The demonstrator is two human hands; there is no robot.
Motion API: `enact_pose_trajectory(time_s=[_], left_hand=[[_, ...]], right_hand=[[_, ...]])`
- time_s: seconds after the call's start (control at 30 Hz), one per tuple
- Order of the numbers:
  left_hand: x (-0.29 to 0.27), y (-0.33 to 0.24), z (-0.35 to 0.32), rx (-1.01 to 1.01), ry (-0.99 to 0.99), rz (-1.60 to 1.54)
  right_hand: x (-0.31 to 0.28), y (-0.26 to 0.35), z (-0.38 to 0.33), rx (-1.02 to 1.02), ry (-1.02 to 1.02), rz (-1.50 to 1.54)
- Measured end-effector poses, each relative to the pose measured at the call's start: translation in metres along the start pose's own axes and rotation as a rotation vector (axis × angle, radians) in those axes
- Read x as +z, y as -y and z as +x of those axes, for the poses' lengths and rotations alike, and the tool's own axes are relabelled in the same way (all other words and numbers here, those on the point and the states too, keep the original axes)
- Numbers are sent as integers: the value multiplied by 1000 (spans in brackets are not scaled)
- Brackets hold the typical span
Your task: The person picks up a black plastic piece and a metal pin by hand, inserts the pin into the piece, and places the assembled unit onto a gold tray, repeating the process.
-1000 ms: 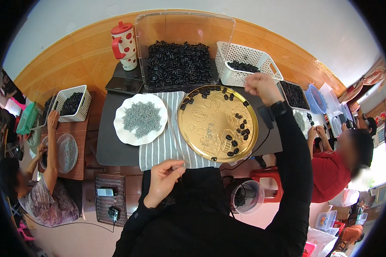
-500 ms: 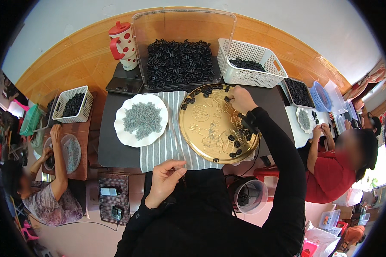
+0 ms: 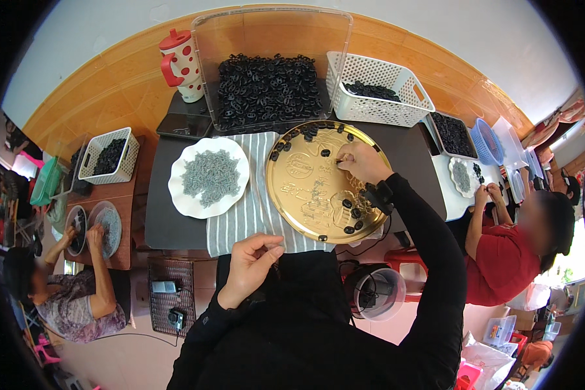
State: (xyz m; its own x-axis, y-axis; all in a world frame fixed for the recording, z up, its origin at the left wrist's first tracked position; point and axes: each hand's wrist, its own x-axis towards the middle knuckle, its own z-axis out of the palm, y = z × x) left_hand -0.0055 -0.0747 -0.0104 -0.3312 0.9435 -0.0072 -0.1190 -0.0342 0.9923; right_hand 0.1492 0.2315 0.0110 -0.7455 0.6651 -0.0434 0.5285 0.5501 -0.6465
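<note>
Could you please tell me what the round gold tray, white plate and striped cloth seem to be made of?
Round gold tray: probably polished metal or metallised plastic, judging by its bright shine and embossed pattern. White plate: smooth, perhaps ceramic or melamine, given its even colour and wavy rim. Striped cloth: likely matt woven fabric, showing soft creases.

My right hand [image 3: 364, 164] is over the round, shiny gold tray [image 3: 292, 188], near a small black oval piece [image 3: 325, 153] — whether it grips anything, I cannot tell. My left hand [image 3: 249, 266], thumb near forefinger, is beside the grey-and-white striped cloth [image 3: 240, 231] — a white scalloped plate [image 3: 179, 185] holds small grey pieces [image 3: 210, 177].
</note>
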Motion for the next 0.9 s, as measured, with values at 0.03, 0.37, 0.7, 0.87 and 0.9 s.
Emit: enact_pose_trajectory(time_s=[0.03, 0.37, 0.7, 0.87, 0.9], left_hand=[[1, -3, 2, 0, -5, 4], [22, -19, 61, 467, -79, 841], [33, -4, 102, 426, 66, 1127], [35, -2, 106, 434, 145, 1135], [37, -1, 108, 461, 163, 1147]], right_hand=[[1, -1, 1, -96, -10, -145], [13, 2, -10, -146, -41, -81], [14, 52, -106, 126, 5, 834], [27, 53, -133, 31, -115, 810], [32, 51, -136, -31, -186, 824]])
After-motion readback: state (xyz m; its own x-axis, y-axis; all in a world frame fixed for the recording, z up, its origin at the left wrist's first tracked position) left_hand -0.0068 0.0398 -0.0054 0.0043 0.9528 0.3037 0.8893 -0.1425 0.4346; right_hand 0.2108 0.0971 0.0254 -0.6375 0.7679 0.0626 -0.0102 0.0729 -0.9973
